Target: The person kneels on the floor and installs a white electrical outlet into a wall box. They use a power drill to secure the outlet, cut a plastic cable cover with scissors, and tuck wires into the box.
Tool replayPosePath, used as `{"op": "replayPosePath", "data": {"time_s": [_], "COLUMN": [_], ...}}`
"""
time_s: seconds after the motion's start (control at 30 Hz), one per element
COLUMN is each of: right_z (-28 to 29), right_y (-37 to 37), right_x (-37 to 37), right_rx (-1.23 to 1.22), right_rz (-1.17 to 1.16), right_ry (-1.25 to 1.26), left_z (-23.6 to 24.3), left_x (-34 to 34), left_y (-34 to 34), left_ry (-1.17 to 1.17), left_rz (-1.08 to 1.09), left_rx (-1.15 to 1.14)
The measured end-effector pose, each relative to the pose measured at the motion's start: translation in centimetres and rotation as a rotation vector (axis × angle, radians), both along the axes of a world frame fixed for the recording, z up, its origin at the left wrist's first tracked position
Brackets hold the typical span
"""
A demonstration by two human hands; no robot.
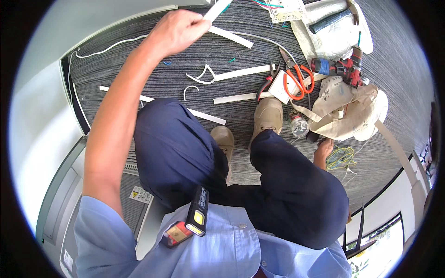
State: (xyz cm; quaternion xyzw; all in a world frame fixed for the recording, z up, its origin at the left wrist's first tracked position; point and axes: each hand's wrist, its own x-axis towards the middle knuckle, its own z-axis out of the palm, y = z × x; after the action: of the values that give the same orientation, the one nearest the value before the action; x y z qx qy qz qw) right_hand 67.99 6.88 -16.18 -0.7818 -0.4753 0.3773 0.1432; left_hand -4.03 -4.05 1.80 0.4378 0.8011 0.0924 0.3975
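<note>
Left fingers closed on a white strip

The left fingers (198, 24) are wrapped round the end of the white strip (218, 9), which runs away from them up and to the right, out of view. Just below and right of these fingers, a second strip (234, 38) lies on the carpet (176, 74); whether they touch it, I cannot tell. A white cable (111, 47) lies to their left.

The right fingers (327, 143) are low beside the right knee, curled and partly hidden; I cannot tell whether they hold anything. Just below and right of them is a tangle of yellow-green wire (340, 159). Up and left of them stands a glass jar (299, 127); above them lies a cloth bag (345, 123). Farther above are a red drill (353, 69) and orange-handled scissors (299, 77).
</note>
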Motion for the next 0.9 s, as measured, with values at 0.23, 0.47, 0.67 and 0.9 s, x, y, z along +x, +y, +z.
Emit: {"op": "replayPosePath", "data": {"time_s": [0.23,0.47,0.67,0.9], "right_z": [4.8,12.5,18.1,20.6], "right_y": [-0.8,0.1,2.5,4.2], "right_x": [-3.1,-9.5,-15.3,-24.3], "right_rx": [-0.017,0.228,0.482,0.346], "right_rz": [-0.577,-0.48,-0.238,-0.078], "right_ry": [0.066,-0.015,0.233,0.629], "left_z": [-5.8,-11.6,-15.3,-13.5], "left_x": [4.4,6.7,7.9,8.4], "left_y": [-6.3,-3.7,-0.7,-2.4], "left_ry": [-0.198,0.222,0.557,0.448], "left_rz": [-0.303,-0.16,-0.201,-0.129], "left_rx": [-0.21,0.174,0.548,0.673]}}
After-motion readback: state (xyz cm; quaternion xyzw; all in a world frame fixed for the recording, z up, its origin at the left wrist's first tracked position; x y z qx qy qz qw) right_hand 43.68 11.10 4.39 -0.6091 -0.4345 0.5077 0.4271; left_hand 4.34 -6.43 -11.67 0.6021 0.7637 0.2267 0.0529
